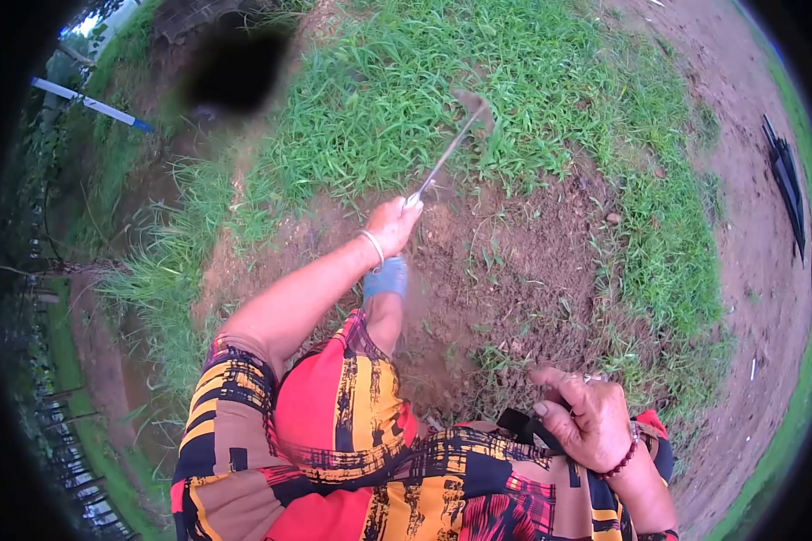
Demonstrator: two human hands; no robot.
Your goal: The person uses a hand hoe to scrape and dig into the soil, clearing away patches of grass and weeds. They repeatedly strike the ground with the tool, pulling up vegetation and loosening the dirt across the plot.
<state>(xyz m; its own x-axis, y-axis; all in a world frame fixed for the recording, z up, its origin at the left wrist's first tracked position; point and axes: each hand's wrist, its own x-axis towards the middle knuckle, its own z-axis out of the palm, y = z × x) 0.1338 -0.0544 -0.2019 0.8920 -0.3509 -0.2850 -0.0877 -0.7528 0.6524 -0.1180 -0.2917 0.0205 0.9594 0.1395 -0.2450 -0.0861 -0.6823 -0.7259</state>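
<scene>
My left hand [393, 227], with a pale bangle at its wrist, is wrapped round the handle of a small hoe [448, 155]. The hoe's thin metal shaft slants away to the upper right, and its curved blade [481, 112] is over the green grass [406, 99]. My right hand [594, 420], wearing a beaded bracelet and a ring, is in front of my body at the lower right. Its thumb and forefinger are apart, and nothing shows between them. Bare, loosened soil [505, 270] stretches between the two hands.
A blue shoe [385, 278] on my foot is just below my left hand. Dark, umbrella-like folded objects [785, 185] lie on the dirt path [740, 225] at right. A white and blue pole [95, 105] is at upper left. Taller grass [167, 261] edges the left side.
</scene>
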